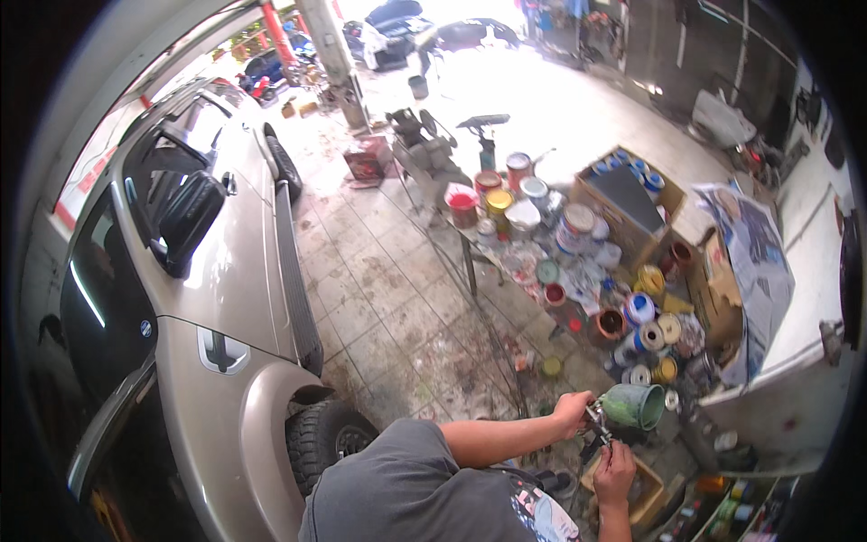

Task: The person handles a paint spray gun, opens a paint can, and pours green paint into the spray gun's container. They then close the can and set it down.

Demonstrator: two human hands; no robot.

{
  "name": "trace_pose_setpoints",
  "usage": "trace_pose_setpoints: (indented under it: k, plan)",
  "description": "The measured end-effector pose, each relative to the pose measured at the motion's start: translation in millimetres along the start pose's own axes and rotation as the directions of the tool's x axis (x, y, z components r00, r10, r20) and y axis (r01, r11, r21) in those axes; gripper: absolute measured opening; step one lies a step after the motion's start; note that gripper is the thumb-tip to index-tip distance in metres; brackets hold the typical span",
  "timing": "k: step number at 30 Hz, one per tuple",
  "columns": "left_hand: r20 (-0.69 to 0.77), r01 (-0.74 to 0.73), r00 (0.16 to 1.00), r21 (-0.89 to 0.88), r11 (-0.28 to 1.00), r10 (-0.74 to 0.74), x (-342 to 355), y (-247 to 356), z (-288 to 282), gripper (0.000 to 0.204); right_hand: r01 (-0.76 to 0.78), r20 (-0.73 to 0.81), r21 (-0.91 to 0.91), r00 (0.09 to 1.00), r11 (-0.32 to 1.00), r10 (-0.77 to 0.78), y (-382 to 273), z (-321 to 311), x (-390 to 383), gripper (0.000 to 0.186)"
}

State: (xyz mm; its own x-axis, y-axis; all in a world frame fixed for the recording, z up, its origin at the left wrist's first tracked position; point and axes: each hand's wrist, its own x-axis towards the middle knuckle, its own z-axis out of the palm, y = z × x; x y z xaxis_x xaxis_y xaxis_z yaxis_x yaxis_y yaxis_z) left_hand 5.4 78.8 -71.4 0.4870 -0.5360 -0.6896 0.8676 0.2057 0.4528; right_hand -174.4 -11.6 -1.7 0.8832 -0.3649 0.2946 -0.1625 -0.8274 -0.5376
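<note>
Both my hands are on a small metal spray gun point(598, 423) in front of me at the lower right. My left hand point(572, 415) closes round its upper end. With its fingers pinched together, my right hand point(616, 468) grips the lower end. Right against the gun is a wide green cup point(639, 406), tilted so its open mouth faces right; whether it is fixed to the gun I cannot tell. Below my hands a wooden box point(643, 508) is partly hidden by my right hand and forearm.
A paint-stained bench holds several paint cans point(576, 226), jars and a cardboard box point(623, 230). Newspaper sheets point(754, 271) hang at its right. Bottles point(727, 515) fill a rack at the lower right. A beige car point(217, 334) stands on the left, beside the stained tile floor point(388, 325).
</note>
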Motion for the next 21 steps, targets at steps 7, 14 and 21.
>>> trace_pose_setpoints:
  k: [7, 14, 21]
  plan:
    - [-0.077, -0.197, 0.980, -0.190, 0.962, 0.186, 30, 125, -70, 0.018, -0.086, 0.139, 0.277, 0.989, 0.957, 0.049, -48, 79, 115, 0.028]
    - [-0.166, -0.270, 0.959, -0.298, 0.915, 0.229, 5, 231, -116, 0.017, 0.530, -0.013, 0.186, 0.843, 0.827, -0.537, -114, 126, 232, 0.017]
    - [-0.331, -0.477, 0.863, -0.292, 0.829, 0.381, -4, 277, -133, 0.022, -0.035, 0.282, 0.551, 0.948, 0.834, -0.147, -127, 162, 277, 0.019]
